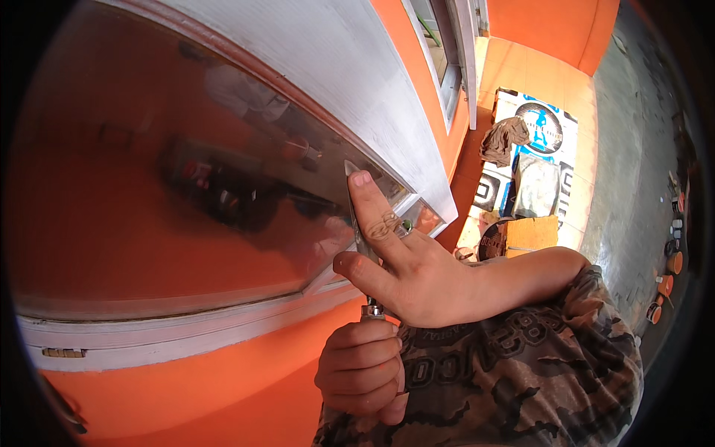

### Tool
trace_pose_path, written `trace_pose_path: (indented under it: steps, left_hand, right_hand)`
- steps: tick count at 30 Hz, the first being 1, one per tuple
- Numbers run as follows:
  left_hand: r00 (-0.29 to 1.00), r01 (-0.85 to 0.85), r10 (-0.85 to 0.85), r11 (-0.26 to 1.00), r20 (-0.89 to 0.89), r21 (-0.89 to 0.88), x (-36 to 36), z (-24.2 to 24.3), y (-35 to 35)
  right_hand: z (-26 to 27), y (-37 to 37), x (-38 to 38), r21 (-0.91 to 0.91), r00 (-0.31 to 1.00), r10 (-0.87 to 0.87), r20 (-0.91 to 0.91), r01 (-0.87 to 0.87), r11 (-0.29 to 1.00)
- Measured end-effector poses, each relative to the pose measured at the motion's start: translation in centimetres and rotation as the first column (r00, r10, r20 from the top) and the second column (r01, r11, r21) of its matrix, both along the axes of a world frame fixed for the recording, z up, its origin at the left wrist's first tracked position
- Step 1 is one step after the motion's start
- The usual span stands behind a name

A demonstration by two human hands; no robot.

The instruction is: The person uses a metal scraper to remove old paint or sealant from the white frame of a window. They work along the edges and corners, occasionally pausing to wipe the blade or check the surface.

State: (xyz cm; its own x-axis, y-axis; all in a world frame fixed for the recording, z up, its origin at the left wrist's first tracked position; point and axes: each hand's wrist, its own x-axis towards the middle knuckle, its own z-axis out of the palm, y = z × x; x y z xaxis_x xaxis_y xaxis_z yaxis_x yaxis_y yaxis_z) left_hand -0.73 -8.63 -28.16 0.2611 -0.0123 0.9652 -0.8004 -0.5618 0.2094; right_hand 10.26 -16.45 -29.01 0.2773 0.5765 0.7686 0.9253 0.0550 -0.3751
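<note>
My left hand (360, 369) is closed around the handle of a narrow, pointed metal-bladed tool (357, 223), low in front of my camouflage shirt (491, 380). A shiny ferrule shows just above that fist; the handle is mostly hidden. Reaching in from the right, my right hand (424, 274) lies over the blade, its index finger stretched along it towards the tip and its thumb lower down. A ring with a green stone shows on this hand, whose other fingers are curled out of sight. Behind the blade is a dark, reflecting glass pane (139, 195) in a whitish painted wooden frame (335, 67).
Orange wall (223, 385) borders the frame, which carries a hinge (64, 352). Beyond my right arm, a printed sheet (567, 125) on orange tiles bears a brown cloth (503, 139), a silvery plastic packet (536, 184) and a yellow block (530, 234). Several small containers (673, 262) stand far right.
</note>
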Motion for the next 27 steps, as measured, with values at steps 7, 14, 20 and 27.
trace_pose_path:
  steps: [7, 14, 20, 27]
  left_hand:
    - [0.994, 0.081, -0.077, 0.996, 0.072, -0.047, 0.9, -0.3, -0.3]
    - [0.988, 0.087, -0.073, 0.991, 0.134, -0.103, 1.5, -0.7, -0.4]
    - [0.986, 0.09, -0.077, 0.993, 0.147, -0.081, 1.7, -1.4, 0.0]
    - [0.993, 0.083, -0.078, 0.995, 0.093, -0.059, 1.4, -0.4, -0.6]
  right_hand:
    - [0.0, -0.7, 0.9, 0.0, 0.998, 0.058, -0.029, -0.058, 0.998]
    - [0.0, -0.7, 0.8, -0.042, 1.0, 0.006, -0.023, -0.007, 0.999]
    - [-0.8, 0.1, 0.5, 0.008, 0.999, -0.036, -0.006, 0.036, 0.999]
    - [-1.6, -0.6, 0.5, 0.005, 0.993, 0.071, -0.095, -0.07, 0.997]
